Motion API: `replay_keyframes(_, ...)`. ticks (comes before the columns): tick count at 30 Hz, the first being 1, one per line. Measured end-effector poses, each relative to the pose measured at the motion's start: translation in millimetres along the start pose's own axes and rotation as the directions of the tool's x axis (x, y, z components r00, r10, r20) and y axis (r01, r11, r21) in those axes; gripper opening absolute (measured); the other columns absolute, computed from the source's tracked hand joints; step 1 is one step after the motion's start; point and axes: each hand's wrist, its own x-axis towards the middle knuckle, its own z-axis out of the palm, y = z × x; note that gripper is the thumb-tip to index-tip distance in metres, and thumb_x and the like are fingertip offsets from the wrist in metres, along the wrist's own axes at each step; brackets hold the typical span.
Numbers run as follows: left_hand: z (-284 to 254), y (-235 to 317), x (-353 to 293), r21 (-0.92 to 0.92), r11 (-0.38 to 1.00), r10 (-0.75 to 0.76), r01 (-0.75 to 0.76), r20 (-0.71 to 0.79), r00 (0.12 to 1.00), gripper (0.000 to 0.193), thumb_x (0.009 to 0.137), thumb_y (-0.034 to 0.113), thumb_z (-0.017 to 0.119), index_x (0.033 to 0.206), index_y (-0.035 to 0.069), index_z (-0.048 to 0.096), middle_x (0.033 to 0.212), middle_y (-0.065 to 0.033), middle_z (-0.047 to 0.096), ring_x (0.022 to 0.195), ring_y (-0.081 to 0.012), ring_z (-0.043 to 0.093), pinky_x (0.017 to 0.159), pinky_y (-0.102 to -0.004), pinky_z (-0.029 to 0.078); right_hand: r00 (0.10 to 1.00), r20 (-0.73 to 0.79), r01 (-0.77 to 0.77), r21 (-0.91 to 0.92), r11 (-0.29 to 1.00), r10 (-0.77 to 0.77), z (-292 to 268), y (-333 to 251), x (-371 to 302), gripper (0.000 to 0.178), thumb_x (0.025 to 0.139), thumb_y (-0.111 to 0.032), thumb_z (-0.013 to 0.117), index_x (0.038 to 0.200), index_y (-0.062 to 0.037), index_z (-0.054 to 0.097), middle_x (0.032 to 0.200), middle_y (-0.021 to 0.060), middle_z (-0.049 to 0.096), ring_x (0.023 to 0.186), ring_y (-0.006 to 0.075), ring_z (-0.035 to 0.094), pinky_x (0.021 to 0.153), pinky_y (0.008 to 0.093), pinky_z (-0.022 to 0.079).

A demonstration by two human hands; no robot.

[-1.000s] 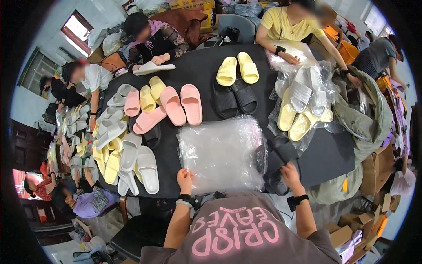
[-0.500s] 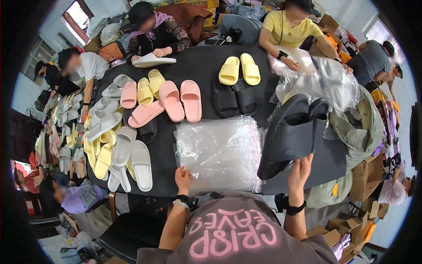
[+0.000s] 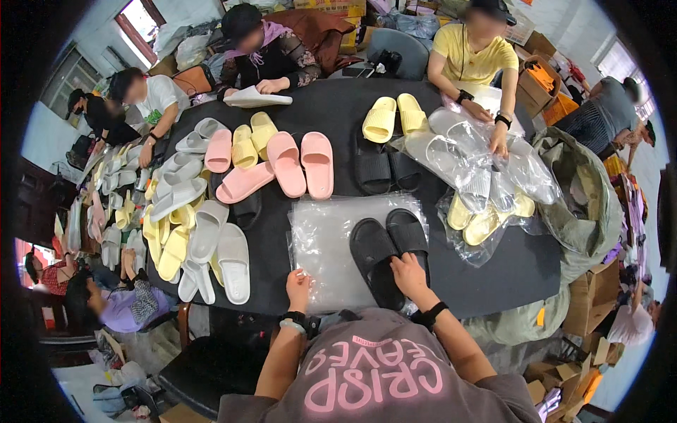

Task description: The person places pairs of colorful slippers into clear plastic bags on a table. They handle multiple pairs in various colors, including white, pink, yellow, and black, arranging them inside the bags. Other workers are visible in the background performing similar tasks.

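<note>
A pair of black slide slippers lies on the right part of a stack of clear plastic bags in front of me. My right hand grips the slippers at their near end, its fingers bent over the inner sides. At the stack's lower left corner my left hand is closed, thumb and fingers pinching the edge of a bag. Beyond the stack, another black slipper pair stands below a yellow pair. Pink slippers lie to the left of these.
Grey slippers and yellow ones pile up at the table's left. Bagged slippers lie at the right, under the hands of a person in a yellow shirt. Beside them is a large greenish sack. Another person across the table holds a white slipper.
My right hand has brought the black slippers left and down onto the bag stack. At the right, the co-worker has moved bagged slippers toward the table's middle. My left hand stays at the bag corner.
</note>
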Motion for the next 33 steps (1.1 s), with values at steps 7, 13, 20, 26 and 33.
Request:
replay_keyframes(7,5.8,33.9,18.5,0.323,0.904,0.286,-0.280,0.031,0.958,0.051,0.079,0.009,0.070,0.121,-0.005,0.045,0.113,-0.0196,0.055,0.101,-0.0249,0.057,0.085,-0.0342,0.048,0.998,0.051,0.025,0.006,1.000,-0.025,12.5,18.3,-7.7,0.022,0.086,-0.019,0.058,0.105,-0.0088,0.064,0.093,0.0117,0.055,0.095,0.0300,0.055,0.075,0.0390,0.050)
replay_keyframes(13,41.8,85.0,103.5,0.225,0.939,0.259,-0.259,0.028,0.965,0.047,0.082,0.021,0.070,0.115,-0.005,0.051,0.099,-0.0131,0.061,0.090,-0.0226,0.060,0.077,-0.0326,0.049,0.992,0.120,0.054,-0.039,0.998,-0.049,19.4,21.2,-6.6,0.028,0.085,-0.023,0.059,0.109,-0.0085,0.062,0.100,0.0137,0.058,0.100,0.0311,0.054,0.081,0.0391,0.049)
replay_keyframes(20,46.7,103.6,137.4,-0.277,0.956,-0.097,0.097,0.014,0.995,0.018,0.088,0.016,0.063,0.088,-0.003,0.064,0.077,-0.0080,0.064,0.065,-0.0152,0.063,0.055,-0.0270,0.051,0.995,0.089,0.046,-0.056,0.997,-0.041,27.4,23.7,-7.8,0.032,0.086,-0.028,0.058,0.112,-0.0096,0.062,0.105,0.0156,0.058,0.104,0.0324,0.053,0.084,0.0391,0.049)
replay_keyframes(26,46.8,111.4,114.3,0.213,0.899,0.410,-0.383,-0.103,0.906,0.023,0.082,0.012,0.067,0.098,-0.002,0.062,0.092,-0.0114,0.063,0.084,-0.0242,0.060,0.074,-0.0350,0.047,0.998,0.066,0.007,-0.045,0.999,-0.004,26.5,22.5,-8.7,0.028,0.087,-0.029,0.057,0.105,-0.0088,0.064,0.098,0.0134,0.060,0.099,0.0309,0.055,0.081,0.0389,0.049)
replay_keyframes(33,29.6,126.2,0.5,0.564,0.285,0.337,-0.775,0.698,0.632,0.092,0.061,0.046,0.079,0.134,0.005,0.042,0.140,-0.0194,0.039,0.131,-0.0361,0.035,0.106,-0.0514,0.026,0.999,0.026,0.034,-0.088,0.996,-0.031,-19.6,3.7,-0.8,0.022,0.086,-0.025,0.057,0.097,-0.0079,0.066,0.088,0.0106,0.059,0.091,0.0276,0.057,0.072,0.0369,0.051)
